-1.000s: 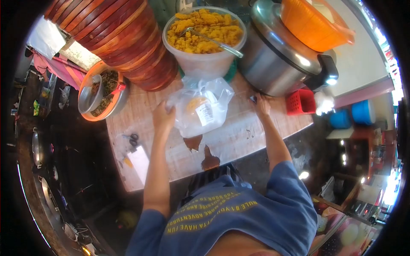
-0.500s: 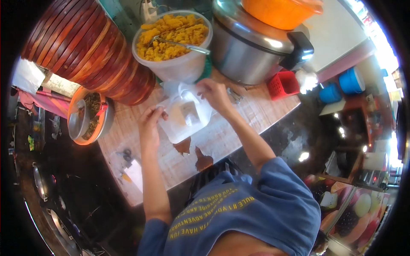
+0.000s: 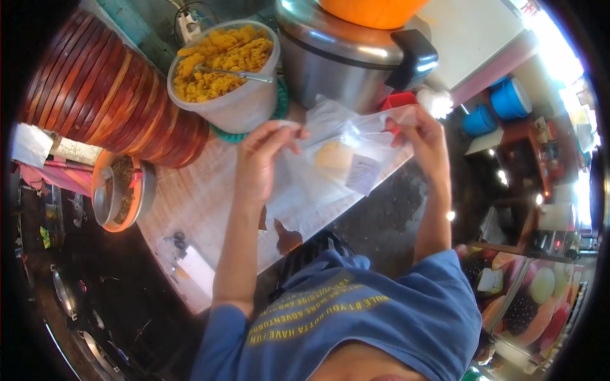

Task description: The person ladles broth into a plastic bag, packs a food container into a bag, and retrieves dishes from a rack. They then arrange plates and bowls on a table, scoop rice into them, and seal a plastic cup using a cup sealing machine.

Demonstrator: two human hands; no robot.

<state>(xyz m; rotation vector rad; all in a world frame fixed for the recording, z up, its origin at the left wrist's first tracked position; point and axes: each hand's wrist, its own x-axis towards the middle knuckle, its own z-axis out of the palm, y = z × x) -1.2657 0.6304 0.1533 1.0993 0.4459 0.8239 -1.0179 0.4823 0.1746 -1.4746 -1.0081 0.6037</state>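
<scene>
A thin, see-through plastic bag (image 3: 302, 171) hangs stretched between my two hands above the table. My left hand (image 3: 267, 152) pinches its left edge, fingers curled. On the other side my right hand (image 3: 424, 136) grips the upper right corner, pulled out to the right. Inside the bag show a yellowish lump (image 3: 333, 159) and a pale slip with dark writing (image 3: 365, 174); what the lump is, I cannot tell. Beyond my left hand stands a white tub (image 3: 238, 114) heaped with crumbly yellow food (image 3: 222, 60), a metal spoon (image 3: 244, 76) resting in it.
Behind the bag is a large steel cooker (image 3: 324, 70) with an orange basin (image 3: 375, 9) on top. Stacked reddish-brown wooden rings (image 3: 114, 89) lean at the left, near an orange-rimmed bowl (image 3: 100, 206). Scissors (image 3: 180, 240) and white paper (image 3: 198, 270) lie on the worn table (image 3: 171, 209).
My hands have moved apart, the right one farther to the right, and the bag is now spread wide and lifted. The camera view has shifted somewhat.
</scene>
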